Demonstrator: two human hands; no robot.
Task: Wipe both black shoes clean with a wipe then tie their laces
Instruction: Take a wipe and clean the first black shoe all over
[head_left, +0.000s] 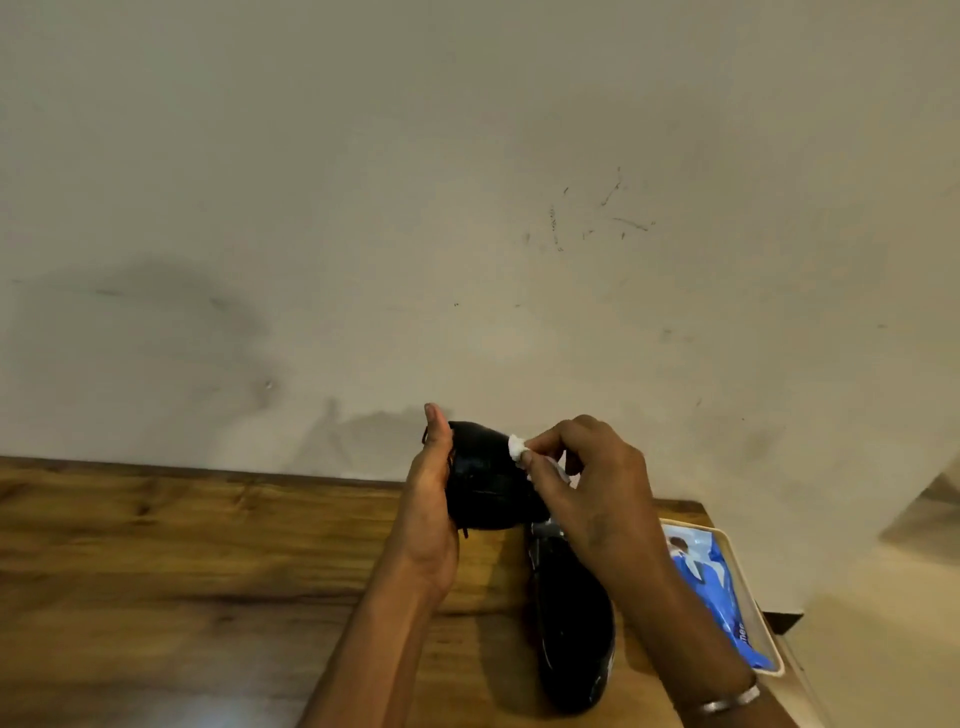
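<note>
The left hand (434, 499) grips one black shoe (485, 483), held above the desk (208, 545). The right hand (587, 483) pinches the white wipe (517, 447) in its fingers (545, 448) against the shoe's upper. Short firm strokes, turning the shoe, would likely clean best. The second shoe (571, 623) lies on the desk.

Looks like a plain room in a home: a wooden table (208, 545) stands against a scuffed, scribble-marked cream wall (363, 208).
</note>
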